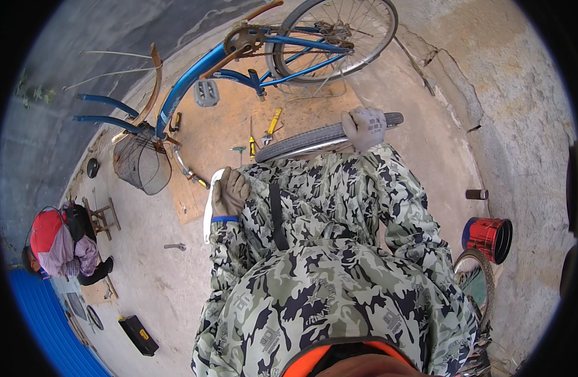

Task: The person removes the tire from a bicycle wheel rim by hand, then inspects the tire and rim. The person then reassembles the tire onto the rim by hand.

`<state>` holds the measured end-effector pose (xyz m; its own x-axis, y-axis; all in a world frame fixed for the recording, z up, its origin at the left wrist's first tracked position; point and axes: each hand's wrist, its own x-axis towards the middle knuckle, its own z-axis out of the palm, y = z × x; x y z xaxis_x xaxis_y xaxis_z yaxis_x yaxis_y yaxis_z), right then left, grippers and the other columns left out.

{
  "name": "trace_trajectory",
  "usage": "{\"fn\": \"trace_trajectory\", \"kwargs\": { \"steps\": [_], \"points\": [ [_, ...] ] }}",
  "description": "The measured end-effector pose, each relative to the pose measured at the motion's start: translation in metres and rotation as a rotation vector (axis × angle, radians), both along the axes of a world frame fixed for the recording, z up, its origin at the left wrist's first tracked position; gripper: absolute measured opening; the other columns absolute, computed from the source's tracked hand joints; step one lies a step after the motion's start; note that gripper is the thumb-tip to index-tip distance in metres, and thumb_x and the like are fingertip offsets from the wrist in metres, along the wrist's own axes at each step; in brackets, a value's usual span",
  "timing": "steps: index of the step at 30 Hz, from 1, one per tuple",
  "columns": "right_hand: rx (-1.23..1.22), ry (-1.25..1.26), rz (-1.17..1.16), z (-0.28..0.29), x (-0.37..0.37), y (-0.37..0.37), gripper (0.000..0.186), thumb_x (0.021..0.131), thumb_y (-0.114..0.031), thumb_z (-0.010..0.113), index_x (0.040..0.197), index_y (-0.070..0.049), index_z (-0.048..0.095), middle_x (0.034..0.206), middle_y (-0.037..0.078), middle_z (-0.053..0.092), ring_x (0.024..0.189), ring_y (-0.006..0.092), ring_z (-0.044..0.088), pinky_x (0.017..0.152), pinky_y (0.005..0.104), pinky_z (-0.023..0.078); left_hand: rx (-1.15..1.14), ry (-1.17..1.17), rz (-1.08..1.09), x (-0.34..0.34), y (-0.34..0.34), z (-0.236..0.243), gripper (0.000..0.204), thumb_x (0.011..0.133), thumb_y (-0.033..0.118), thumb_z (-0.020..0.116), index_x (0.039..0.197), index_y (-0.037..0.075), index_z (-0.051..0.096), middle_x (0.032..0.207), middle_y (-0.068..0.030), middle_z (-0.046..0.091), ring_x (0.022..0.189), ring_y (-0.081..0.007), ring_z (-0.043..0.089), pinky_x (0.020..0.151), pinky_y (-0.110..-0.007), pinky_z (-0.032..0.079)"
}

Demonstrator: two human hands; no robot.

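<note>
My right hand (364, 127), in a light grey work glove, is closed over the tyre of a bicycle wheel (301, 143). The wheel stands almost edge-on before my lap, tread and a strip of silver rim showing. My left hand (230, 192), in a brownish glove with a blue cuff, is curled closed at my left knee. A white, thin-edged piece (208, 210) shows beside and behind it; whether the fingers grip it is hidden. Just beyond the wheel lie a yellow-handled adjustable wrench (271, 127), a yellow screwdriver (252, 146) and a small green-handled tool (239, 149).
A blue bicycle frame (191, 75) rests upside down on a wooden board (223, 122), rear wheel (333, 38) attached, wire basket (141, 164) at left. A pedal (207, 93), loose wrench (174, 246), toolbox (138, 335) and red bucket (488, 240) lie around. A person (59, 245) sits far left.
</note>
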<state>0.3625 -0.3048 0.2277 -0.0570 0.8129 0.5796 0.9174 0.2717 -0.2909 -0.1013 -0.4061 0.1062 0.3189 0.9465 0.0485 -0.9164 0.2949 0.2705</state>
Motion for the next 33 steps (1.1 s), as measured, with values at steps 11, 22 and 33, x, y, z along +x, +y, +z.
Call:
{"fn": "trace_trajectory", "kwargs": {
  "steps": [11, 22, 33],
  "points": [
    [-0.006, 0.006, 0.009, -0.003, -0.001, -0.006, 0.030, 0.095, -0.035, 0.073, 0.082, -0.009, 0.081, 0.082, 0.010, 0.075, 0.084, 0.0345, 0.072, 0.086, 0.0495, 0.051, -0.019, 0.003, 0.015, -0.005, -0.005, -0.009, 0.060, 0.115, 0.041, 0.060, 0.164, 0.008, 0.051, 0.154, -0.0187, 0.068, 0.139, -0.0377, 0.067, 0.115, -0.057, 0.057],
    [-0.021, 0.001, 0.008, -0.003, 0.003, -0.003, 0.032, 0.096, -0.034, 0.072, 0.082, -0.007, 0.080, 0.082, 0.011, 0.074, 0.083, 0.0343, 0.072, 0.087, 0.0499, 0.052, -0.022, 0.058, 0.041, -0.002, -0.005, -0.013, 0.061, 0.115, 0.043, 0.060, 0.164, 0.008, 0.051, 0.152, -0.0174, 0.069, 0.137, -0.0364, 0.068, 0.113, -0.055, 0.059],
    [0.000, 0.005, 0.012, 0.000, 0.000, -0.001, 0.028, 0.096, -0.033, 0.073, 0.082, -0.009, 0.079, 0.083, 0.009, 0.074, 0.085, 0.0333, 0.071, 0.089, 0.0489, 0.050, -0.102, 0.171, 0.092, -0.005, -0.005, -0.005, 0.065, 0.110, 0.044, 0.069, 0.161, 0.006, 0.054, 0.151, -0.0149, 0.063, 0.131, -0.0316, 0.064, 0.112, -0.050, 0.058]
  ]
}}
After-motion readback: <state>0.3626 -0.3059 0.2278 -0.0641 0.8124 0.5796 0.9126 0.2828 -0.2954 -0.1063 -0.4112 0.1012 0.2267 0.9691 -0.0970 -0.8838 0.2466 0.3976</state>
